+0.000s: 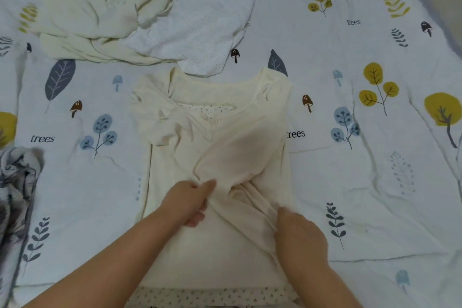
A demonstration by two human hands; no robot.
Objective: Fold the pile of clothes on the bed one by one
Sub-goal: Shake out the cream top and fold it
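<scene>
A cream top [217,147] lies flat in the middle of the bed [350,182], neckline away from the person; bare patterned sheet spreads wide on both sides; a pile of clothes [140,12] sits beyond it, just touching the collar; a grey cloth [17,182] bunches at the left edge; the left hand [190,202] pinches a fold of the top; the right hand [300,237] grips gathered fabric beside it.

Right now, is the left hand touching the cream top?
Touching. The head view shows the left hand pinching a raised fold of the cream top between thumb and fingers.
</scene>
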